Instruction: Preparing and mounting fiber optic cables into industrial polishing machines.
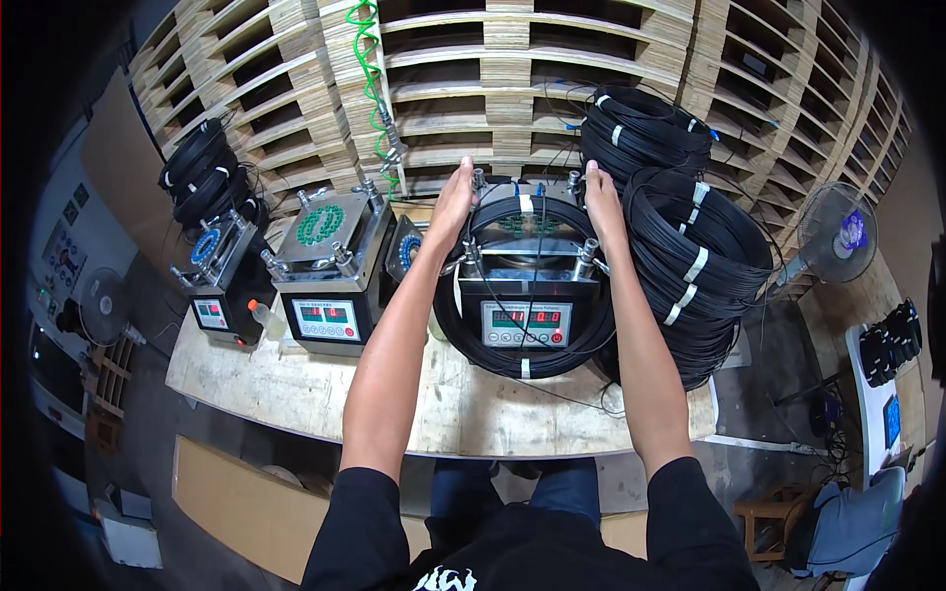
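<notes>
Backdrop: pale slatted wooden pallets point(507, 59) stacked across the far side, a green spiral hose point(367, 61) hanging in front of them
Table: pale wooden worktop point(483, 424), worn and marked
Cable coil point(493, 361): one round hoop of many thin black strands, open in the middle; white tape bands at top and bottom, touches of blue at the far rim, loose strands crossing the opening
Coil position: between the two hands, facing the person, in front of the right-hand machine point(503, 323), whose red-lit display shows through the hoop; whether it touches the worktop, cannot tell
Left hand point(455, 205): closed on the far left part of the hoop, fingers mostly hidden
Right hand point(604, 205): closed on the far right part, fingers likewise mostly hidden
Machines to the left: a middle machine point(325, 320) with a green ring of parts on its top plate, then a smaller machine point(210, 313) with a blue ring
Bottle point(264, 317): orange-capped, between those two
Stacked coils point(690, 271): black, white-banded, just right of the held hoop
</notes>
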{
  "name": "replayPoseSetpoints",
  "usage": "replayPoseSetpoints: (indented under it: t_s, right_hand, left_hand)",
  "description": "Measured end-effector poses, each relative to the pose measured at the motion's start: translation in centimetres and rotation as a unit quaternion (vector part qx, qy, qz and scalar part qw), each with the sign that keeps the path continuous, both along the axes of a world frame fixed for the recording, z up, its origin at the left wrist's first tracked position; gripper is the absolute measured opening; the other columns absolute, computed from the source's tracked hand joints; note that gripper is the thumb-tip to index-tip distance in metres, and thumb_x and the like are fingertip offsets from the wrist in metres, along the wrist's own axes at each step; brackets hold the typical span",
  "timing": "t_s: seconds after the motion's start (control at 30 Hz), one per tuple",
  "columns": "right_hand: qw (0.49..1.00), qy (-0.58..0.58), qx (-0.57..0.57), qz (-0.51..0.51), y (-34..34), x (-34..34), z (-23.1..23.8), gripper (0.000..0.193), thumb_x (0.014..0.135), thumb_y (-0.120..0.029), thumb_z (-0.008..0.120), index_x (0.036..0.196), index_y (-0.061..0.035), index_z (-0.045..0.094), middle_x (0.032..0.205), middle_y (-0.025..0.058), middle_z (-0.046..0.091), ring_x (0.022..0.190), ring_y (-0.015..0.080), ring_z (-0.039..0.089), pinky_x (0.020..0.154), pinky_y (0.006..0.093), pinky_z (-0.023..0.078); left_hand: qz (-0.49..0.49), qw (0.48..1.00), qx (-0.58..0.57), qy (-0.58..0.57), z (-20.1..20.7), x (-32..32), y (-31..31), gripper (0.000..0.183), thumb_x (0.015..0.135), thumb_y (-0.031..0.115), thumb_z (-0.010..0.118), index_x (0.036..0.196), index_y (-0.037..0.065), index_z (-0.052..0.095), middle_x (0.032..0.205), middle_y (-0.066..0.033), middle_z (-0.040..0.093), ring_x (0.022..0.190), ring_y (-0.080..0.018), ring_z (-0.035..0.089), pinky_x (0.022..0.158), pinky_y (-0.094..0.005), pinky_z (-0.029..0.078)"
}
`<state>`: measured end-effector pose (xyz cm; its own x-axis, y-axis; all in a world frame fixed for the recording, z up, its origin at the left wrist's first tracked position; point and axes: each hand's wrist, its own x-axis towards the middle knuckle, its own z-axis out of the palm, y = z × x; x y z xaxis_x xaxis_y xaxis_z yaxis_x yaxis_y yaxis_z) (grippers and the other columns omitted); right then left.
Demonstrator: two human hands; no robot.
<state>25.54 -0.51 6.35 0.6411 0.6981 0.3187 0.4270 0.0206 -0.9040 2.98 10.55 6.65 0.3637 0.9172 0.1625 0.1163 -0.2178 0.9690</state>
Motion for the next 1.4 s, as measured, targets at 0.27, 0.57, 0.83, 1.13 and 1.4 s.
replayPoseSetpoints:
  t_s: [0.27,0.57,0.83,1.13,1.4]
  right_hand:
    - [0.989,0.091,-0.047,0.108,0.8,0.6,0.0,0.075,0.102,-0.063,0.04,0.145,-0.0023,0.049,0.136,0.0144,0.058,0.1,0.0222,0.058,0.097,0.0359,0.044]
    - [0.994,0.073,-0.013,0.075,0.6,0.9,-0.4,0.077,0.101,-0.064,0.039,0.146,-0.0024,0.048,0.136,0.0163,0.058,0.099,0.0218,0.06,0.095,0.0363,0.046]
    - [0.997,0.033,-0.048,0.054,1.9,2.6,-1.5,0.076,0.099,-0.064,0.045,0.138,0.0011,0.054,0.13,0.0276,0.062,0.125,0.0368,0.058,0.106,0.0391,0.041]
    - [0.993,0.071,-0.009,0.093,1.6,1.8,-1.2,0.072,0.1,-0.059,0.05,0.139,0.0011,0.052,0.129,0.027,0.062,0.125,0.0348,0.058,0.106,0.0382,0.041]
    - [0.999,0.024,-0.006,0.046,0.4,0.7,-0.4,0.073,0.098,-0.06,0.051,0.138,0.0013,0.053,0.129,0.0289,0.062,0.126,0.0371,0.057,0.106,0.0393,0.041]
  left_hand:
    - [0.092,0.994,0.035,0.04,-1.3,-0.6,1.8,0.078,0.104,0.062,0.033,0.142,-0.004,0.049,0.117,-0.0165,0.064,0.089,-0.0204,0.057,0.082,-0.0338,0.047]
    - [0.0,1.0,0.031,-0.006,-0.4,0.2,0.1,0.078,0.103,0.061,0.039,0.152,0.0,0.036,0.136,-0.0148,0.056,0.094,-0.0185,0.056,0.088,-0.034,0.047]
    - [0.046,0.997,0.058,0.02,-1.9,1.1,2.1,0.082,0.101,0.065,0.038,0.148,-0.002,0.042,0.143,-0.0244,0.053,0.126,-0.035,0.056,0.109,-0.0413,0.038]
    - [0.083,0.993,0.06,0.05,-2.2,0.5,2.6,0.091,0.097,0.07,0.041,0.153,-0.001,0.034,0.142,-0.0272,0.054,0.13,-0.0367,0.054,0.111,-0.0421,0.037]
    - [0.004,0.999,0.041,0.018,-1.2,0.4,1.2,0.094,0.096,0.071,0.044,0.156,0.001,0.027,0.138,-0.024,0.056,0.106,-0.0253,0.066,0.103,-0.0387,0.044]
